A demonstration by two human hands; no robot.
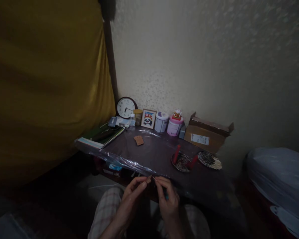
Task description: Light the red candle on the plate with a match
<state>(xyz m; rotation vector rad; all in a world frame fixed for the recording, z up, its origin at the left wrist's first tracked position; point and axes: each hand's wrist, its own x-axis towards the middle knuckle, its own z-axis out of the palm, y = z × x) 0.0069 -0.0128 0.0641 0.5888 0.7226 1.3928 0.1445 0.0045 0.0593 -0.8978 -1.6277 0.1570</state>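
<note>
My left hand (134,192) is closed in a pinch on a small brown cardboard-like piece (149,180), held above my lap by the table's front edge. Close beside it, my right hand (167,194) pinches a thin pale stick (153,178) that looks like a match; its tip is too dim to make out. Ahead on the table, a red candle (177,153) stands upright on a metal plate (181,170), and a second red candle (193,162) leans there. Dark-tipped matches (209,160) lie heaped on another plate. Flat reddish-brown pieces (139,140) rest further left.
Along the wall stand a clock (126,108), a framed panda picture (148,119), a white tub (161,122), a pink tub (174,126) with a figurine, and an opened cardboard box (204,132). Books (102,136) lie at left, beside a yellow curtain (52,83). The light is dim.
</note>
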